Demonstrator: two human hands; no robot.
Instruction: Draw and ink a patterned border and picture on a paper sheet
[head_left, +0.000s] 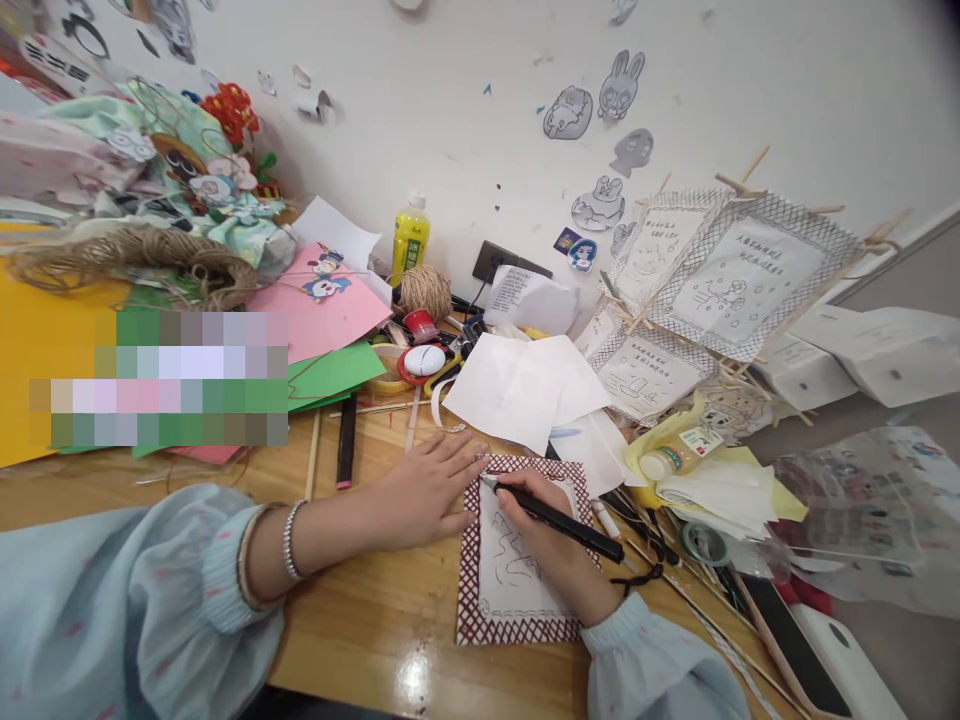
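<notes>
A white sheet of paper (pixel 517 605) with a brown crosshatched border and thin line drawing lies flat on the wooden table. My right hand (pixel 551 520) grips a black pen (pixel 562 520), its tip at the upper left of the sheet's white inner area. Part of the drawing is hidden beneath that hand. Flat beside it, my left hand (pixel 427 490) rests with fingers stretched out, the fingertips touching the sheet's left upper edge. Just behind the left wrist, a black marker (pixel 346 440) lies on the table.
Coloured paper (pixel 330 310) and twine (pixel 142 260) are piled at the left. A yellow-green bottle (pixel 411 235), a twine ball (pixel 425 292) and tape stand at the back. Framed drawings on sticks (pixel 750 270) lean at the right, above loose sticks, green tape (pixel 703 543) and a phone (pixel 787 640).
</notes>
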